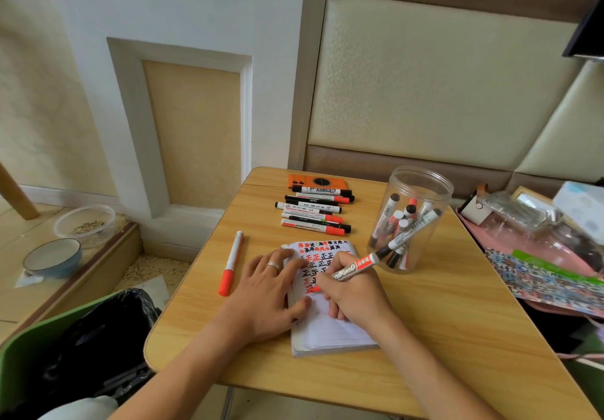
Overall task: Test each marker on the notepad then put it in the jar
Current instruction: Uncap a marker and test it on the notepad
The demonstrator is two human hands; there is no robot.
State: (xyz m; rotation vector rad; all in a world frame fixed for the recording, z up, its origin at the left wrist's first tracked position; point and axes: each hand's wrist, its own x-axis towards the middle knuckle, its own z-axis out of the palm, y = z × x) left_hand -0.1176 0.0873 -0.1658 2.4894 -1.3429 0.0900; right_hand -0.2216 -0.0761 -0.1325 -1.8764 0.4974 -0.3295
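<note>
Markers stand jumbled in the clear round plastic jar (412, 220), just right of the notepad (330, 315). On it, our right hand (354, 292) grips a red whiteboard marker (354, 266); our left hand (271, 289) presses flat, fingers straight.

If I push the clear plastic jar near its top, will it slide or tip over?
The jar looks tall for its base, so a push near the rim may well tip it. It seems thin clear plastic, probably light, and the few markers inside lean to one side, adding little steadying weight. On the smooth wooden table, a low push would more likely slide it.
</note>
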